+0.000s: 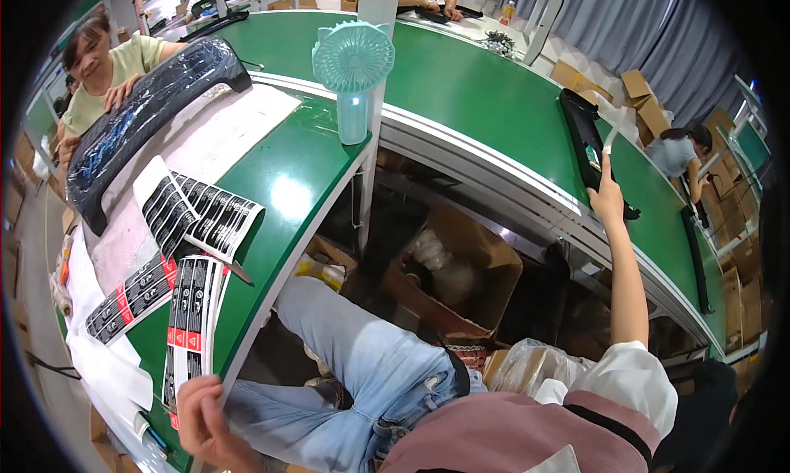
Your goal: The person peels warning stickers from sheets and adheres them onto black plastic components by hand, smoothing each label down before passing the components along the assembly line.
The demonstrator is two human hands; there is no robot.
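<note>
Label sheets [191, 325], black with red marks, lie on a green workbench [284, 177], where the person's left hand [206, 424] pinches the near edge of one sheet between thumb and fingers. The right hand [607, 197] stretches far across to a long black part [586, 140] on the green conveyor belt [477, 95], fingers pressed against it; whether they grip it cannot be told. Below the bench, an open cardboard box [461, 275] holds clear plastic bags. A teal fan [353, 70] stands on the bench corner. Across the bench, a co-worker's hand [123, 86] rests on a wrapped black panel [148, 111].
</note>
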